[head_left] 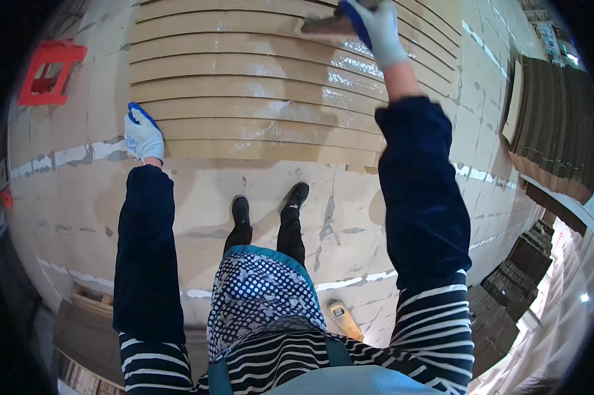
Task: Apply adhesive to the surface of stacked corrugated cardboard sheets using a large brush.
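Overlapping brown cardboard sheets (244, 64) lie fanned out in front of me, their long edges stepped one behind another. Glossy wet-looking patches shine on them. My left hand (143, 133), in a white glove with blue on the finger side, is closed at the left end of the near sheets, its fingertips partly hidden. Over the far right part, my right hand (380, 33), gloved alike, is closed round a dark brush-like tool (328, 26). Motion blurs that tool, and the top of the picture cuts off part of the hand.
A red plastic stool (52, 72) stands at the far left. At the right is a stack of folded cardboard (555, 125), with more dark stacks (508, 283) nearer. A yellow tool-like object (345, 320) lies on the worn floor (336, 227) behind my feet.
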The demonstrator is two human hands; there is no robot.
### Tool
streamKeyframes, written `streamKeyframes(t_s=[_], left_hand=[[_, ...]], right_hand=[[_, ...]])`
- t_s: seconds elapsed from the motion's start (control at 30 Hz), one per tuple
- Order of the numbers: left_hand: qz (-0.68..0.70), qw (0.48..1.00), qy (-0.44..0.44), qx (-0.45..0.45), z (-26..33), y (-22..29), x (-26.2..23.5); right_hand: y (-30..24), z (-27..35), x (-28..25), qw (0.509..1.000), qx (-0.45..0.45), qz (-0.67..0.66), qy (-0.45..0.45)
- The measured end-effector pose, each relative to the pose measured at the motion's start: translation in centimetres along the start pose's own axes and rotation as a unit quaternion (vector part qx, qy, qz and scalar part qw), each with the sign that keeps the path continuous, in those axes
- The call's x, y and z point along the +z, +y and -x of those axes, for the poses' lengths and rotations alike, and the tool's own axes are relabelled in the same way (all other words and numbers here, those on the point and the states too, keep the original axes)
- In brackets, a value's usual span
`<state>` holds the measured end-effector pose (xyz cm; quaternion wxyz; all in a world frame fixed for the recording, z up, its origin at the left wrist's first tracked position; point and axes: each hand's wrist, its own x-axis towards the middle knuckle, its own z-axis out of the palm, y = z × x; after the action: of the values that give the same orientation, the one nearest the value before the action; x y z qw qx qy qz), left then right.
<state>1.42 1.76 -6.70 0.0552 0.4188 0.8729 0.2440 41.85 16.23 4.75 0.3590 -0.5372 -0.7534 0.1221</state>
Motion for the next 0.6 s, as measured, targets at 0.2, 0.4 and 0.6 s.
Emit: streamKeyframes(t_s=[0.2,0.4,0.6], left_hand=[[0.036,0.999,0.025,0.028,0.0,-0.3,0.1],[0.033,0.998,0.048,0.037,-0.2,-0.5,0.3],[0.018,0.998,0.044,0.034,0.2,-0.3,0.5]], right_hand=[[0.0,13.2,-2.8,0.968,0.029,0.169,-0.181],[-5.0,-2.0,1.2,0.967,-0.171,-0.18,0.05],[-4.6,-9.7,6.0,0.999,0.007,0.05,0.006]])
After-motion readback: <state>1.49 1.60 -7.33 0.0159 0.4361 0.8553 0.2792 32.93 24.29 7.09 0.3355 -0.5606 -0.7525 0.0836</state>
